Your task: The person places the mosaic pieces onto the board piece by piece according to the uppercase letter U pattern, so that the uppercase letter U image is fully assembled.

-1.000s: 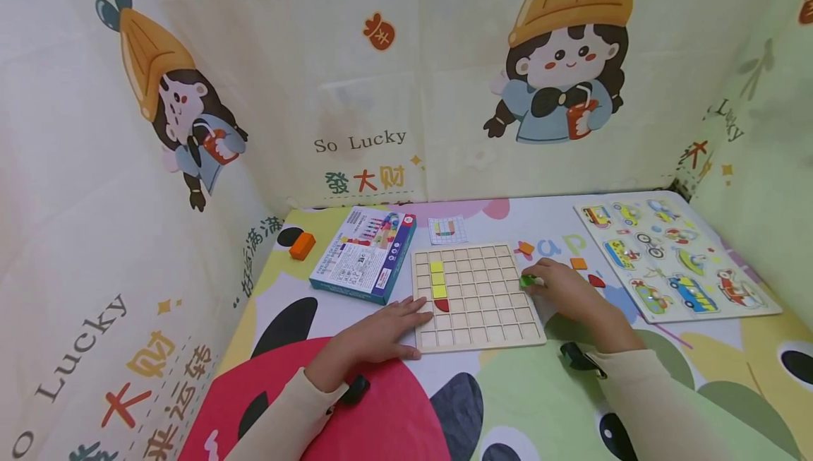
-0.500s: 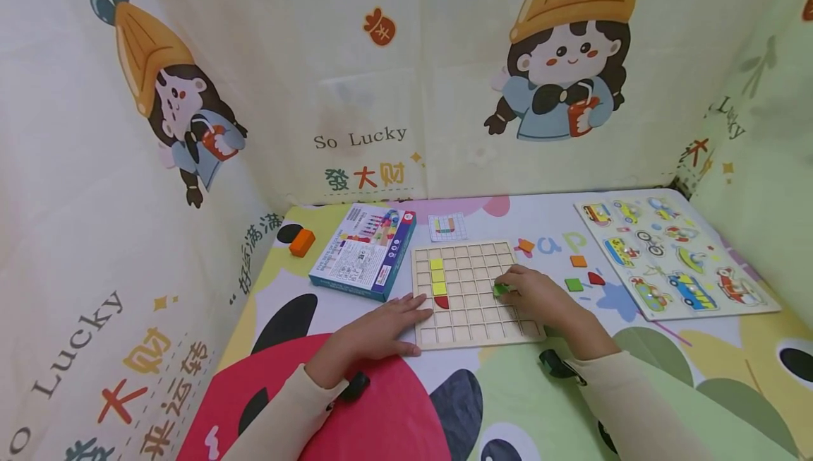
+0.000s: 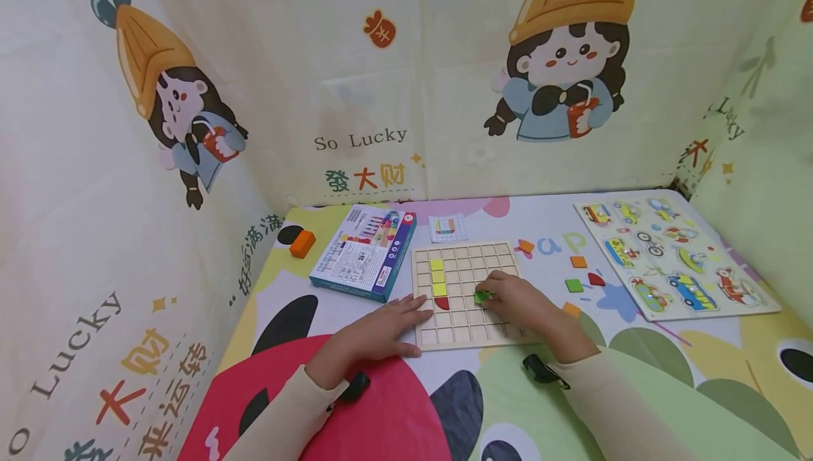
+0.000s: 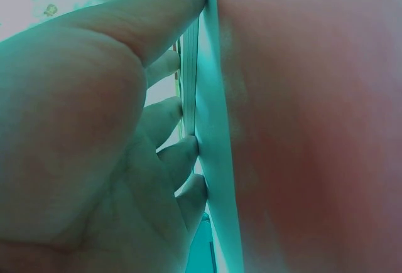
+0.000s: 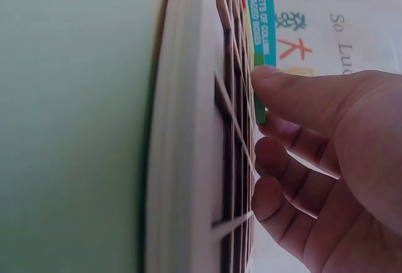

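Note:
A wooden grid board (image 3: 464, 270) lies flat on the patterned tablecloth. Down its left side run several yellow square tiles (image 3: 438, 277), with a red quarter-round tile (image 3: 442, 303) just below them. My left hand (image 3: 381, 330) rests at the board's left edge, fingers stretched out; in the left wrist view its fingertips (image 4: 191, 188) lie along that edge. Over the board's middle, my right hand (image 3: 524, 302) pinches a green square tile (image 3: 481, 297). The right wrist view shows this green tile (image 5: 260, 107) between thumb and forefinger, close over the grid, other fingers curled beside it.
A flat box (image 3: 362, 253) and an orange block (image 3: 302, 243) lie left of the board. Behind it is a pattern card (image 3: 447, 228). Rightward are loose orange tiles (image 3: 578, 262), a green tile (image 3: 574, 285), a red piece (image 3: 596, 279) and a picture puzzle (image 3: 635, 277).
My right hand has moved left from the board's right edge to over its middle, carrying the green tile. Loose tiles behind it have come into view. My left hand has stayed put.

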The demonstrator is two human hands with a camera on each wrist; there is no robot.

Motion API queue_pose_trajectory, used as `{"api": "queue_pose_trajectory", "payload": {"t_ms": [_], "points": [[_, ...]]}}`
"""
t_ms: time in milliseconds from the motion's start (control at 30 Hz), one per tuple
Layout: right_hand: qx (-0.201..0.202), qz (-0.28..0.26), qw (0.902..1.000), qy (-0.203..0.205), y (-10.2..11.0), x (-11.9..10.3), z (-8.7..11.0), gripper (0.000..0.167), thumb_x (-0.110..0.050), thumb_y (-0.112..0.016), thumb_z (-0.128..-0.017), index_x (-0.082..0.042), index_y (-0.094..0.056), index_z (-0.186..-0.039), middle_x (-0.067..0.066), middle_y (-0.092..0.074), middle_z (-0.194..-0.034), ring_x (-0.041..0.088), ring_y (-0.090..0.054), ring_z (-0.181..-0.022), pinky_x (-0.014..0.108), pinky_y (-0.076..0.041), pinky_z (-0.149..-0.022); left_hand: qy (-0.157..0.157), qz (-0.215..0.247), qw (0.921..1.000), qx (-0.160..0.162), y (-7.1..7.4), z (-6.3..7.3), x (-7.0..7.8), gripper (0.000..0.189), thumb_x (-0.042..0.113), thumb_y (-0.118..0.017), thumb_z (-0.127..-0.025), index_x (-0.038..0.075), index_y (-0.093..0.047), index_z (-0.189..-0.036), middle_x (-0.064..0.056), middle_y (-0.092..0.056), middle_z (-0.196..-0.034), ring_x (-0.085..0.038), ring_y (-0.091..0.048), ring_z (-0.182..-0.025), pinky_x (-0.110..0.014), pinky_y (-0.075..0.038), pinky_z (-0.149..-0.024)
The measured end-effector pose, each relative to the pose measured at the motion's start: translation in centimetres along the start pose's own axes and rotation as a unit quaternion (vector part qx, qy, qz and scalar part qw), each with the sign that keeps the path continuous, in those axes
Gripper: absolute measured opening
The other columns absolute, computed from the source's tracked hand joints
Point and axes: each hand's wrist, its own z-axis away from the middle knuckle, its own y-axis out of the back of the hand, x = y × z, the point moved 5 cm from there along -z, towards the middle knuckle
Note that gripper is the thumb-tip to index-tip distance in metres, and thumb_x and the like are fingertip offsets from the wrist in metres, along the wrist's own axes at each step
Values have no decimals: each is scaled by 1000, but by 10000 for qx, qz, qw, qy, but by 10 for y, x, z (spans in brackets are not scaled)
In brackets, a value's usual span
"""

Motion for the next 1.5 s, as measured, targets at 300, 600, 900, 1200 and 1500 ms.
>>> {"api": "queue_pose_trajectory", "payload": {"t_ms": [300,600,900,1200,1500], "points": [[1,172,9997,145,-5,-9,-9,27,-15,-76,-85,-13,-72,-112,-5,-59,-101,10,-58,-87,31,-53,-80,34,43,10000,0,0,0,0,79,51,-67,-87,30,-31,-154,6,-17,-161,-20,-10,-147,-42,-19,-116],[-66,212,9995,228,-8,-20,-13,27,-15,-76,-86,-12,-71,-113,-3,-60,-101,11,-58,-87,32,-52,-80,60,82,9999,-1,0,0,1,78,51,-67,-86,31,-32,-153,6,-17,-161,-20,-10,-147,-43,-20,-116],[-150,127,9997,176,-12,-25,-18,27,-16,-75,-87,-12,-71,-114,-3,-60,-104,11,-59,-89,33,-52,-83,119,101,9999,-27,0,-1,0,79,52,-67,-86,32,-31,-153,7,-16,-161,-20,-10,-147,-43,-21,-115],[-313,162,9994,8,-17,-30,-21,29,-18,-74,-88,-13,-71,-116,-3,-60,-106,12,-59,-93,32,-50,-88,148,72,9999,-40,-1,-1,-1,80,54,-67,-85,33,-31,-153,8,-16,-161,-19,-10,-147,-44,-22,-115],[-289,301,9991,85,-16,-34,-22,29,-18,-75,-87,-13,-71,-116,-3,-60,-106,13,-60,-93,32,-51,-88,176,82,9998,-39,1,0,-1,81,54,-68,-84,33,-32,-153,8,-17,-161,-20,-10,-147,-44,-24,-114]]}}
